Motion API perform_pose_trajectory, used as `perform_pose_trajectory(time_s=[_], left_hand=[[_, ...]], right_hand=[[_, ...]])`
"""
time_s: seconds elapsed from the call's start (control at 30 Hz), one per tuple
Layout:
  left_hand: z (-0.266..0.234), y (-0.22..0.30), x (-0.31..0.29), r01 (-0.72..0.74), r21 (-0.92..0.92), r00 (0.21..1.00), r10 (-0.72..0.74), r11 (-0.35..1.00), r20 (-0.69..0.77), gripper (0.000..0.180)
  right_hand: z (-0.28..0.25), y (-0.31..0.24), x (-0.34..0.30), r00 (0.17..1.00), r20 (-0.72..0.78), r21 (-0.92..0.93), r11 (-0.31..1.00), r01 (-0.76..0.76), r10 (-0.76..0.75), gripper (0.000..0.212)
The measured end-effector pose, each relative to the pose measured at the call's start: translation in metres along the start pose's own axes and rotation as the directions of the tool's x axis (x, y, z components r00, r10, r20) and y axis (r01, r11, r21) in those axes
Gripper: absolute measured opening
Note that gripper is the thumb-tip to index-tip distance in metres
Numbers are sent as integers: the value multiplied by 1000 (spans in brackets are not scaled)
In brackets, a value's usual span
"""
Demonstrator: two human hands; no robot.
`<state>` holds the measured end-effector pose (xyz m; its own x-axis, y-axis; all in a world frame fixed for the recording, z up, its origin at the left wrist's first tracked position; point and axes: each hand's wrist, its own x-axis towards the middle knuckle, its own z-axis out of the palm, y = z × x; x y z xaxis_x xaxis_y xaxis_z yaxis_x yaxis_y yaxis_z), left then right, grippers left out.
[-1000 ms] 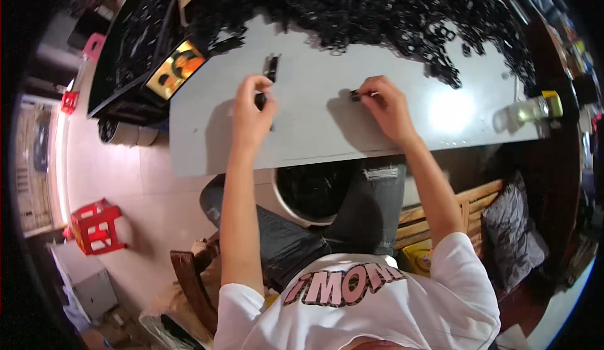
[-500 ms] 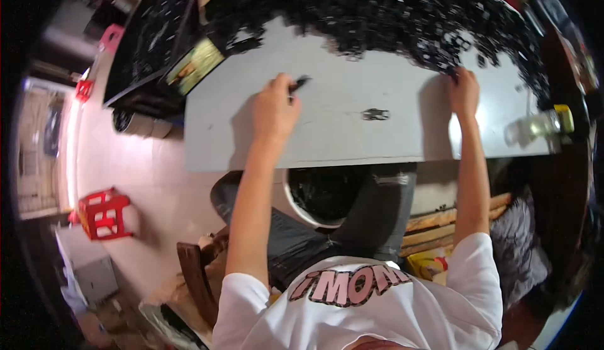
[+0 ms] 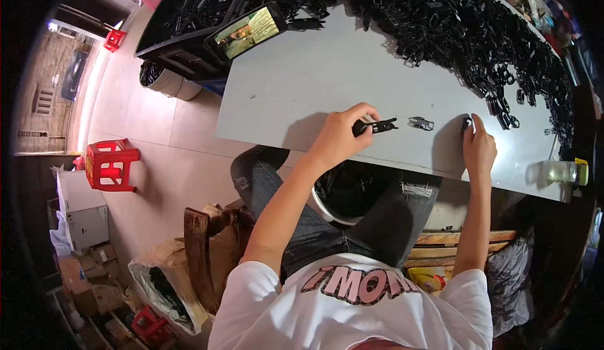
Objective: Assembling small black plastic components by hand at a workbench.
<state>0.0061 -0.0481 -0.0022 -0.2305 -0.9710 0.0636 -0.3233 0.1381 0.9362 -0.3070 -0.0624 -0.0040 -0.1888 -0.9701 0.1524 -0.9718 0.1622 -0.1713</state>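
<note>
My left hand (image 3: pixel 347 135) is closed around a slim black plastic clip-like part (image 3: pixel 382 125), whose forked end sticks out to the right, just above the table. On the grey-white tabletop (image 3: pixel 302 85) between my hands lies a loose black plastic frame piece (image 3: pixel 421 123). To the right, my right hand (image 3: pixel 479 145) pinches a small black piece (image 3: pixel 466 123) at its fingertips, close to the table surface; the fingers hide most of that piece. A large heap of similar black plastic parts (image 3: pixel 434 35) covers the far side of the table.
A phone (image 3: pixel 246 32) leans against a black bin (image 3: pixel 189 45) of black parts at the far left. A clear jar with a yellow-green lid (image 3: pixel 569 172) lies at the right edge. Below the table, a round tub (image 3: pixel 324 208) stands between my legs. A red stool (image 3: pixel 113 165) is on the floor.
The view has shifted. Both hands have moved nearer the loose piece, the right one drawing back from the heap toward the table's near edge. Each still holds a black part.
</note>
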Motion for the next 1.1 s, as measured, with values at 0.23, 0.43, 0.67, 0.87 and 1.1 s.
perform_pose_trajectory(time_s=[0.23, 0.43, 0.67, 0.87, 1.1], left_hand=[[-8, -5, -3, 140, -265, 986, -110, 954, 124, 18], [-11, -8, -3, 150, -286, 986, -121, 947, 115, 18], [-12, -4, 0, 203, -284, 979, -183, 937, 94, 14], [-7, 4, 0, 223, -247, 975, -215, 943, 60, 13], [-5, 5, 1, 243, -122, 970, -238, 962, 54, 13]], right_hand=[[-30, 6, 0, 868, 23, 282, 836, 471, -497, 45], [-27, -13, -2, 880, 39, 380, 821, 425, -474, 33], [-28, -63, -5, 757, -70, 244, 724, 645, -650, 31], [-8, -70, -13, 823, 2, 159, 812, 561, -568, 26], [-14, -114, -29, 810, -28, 539, 673, 506, -586, 27]])
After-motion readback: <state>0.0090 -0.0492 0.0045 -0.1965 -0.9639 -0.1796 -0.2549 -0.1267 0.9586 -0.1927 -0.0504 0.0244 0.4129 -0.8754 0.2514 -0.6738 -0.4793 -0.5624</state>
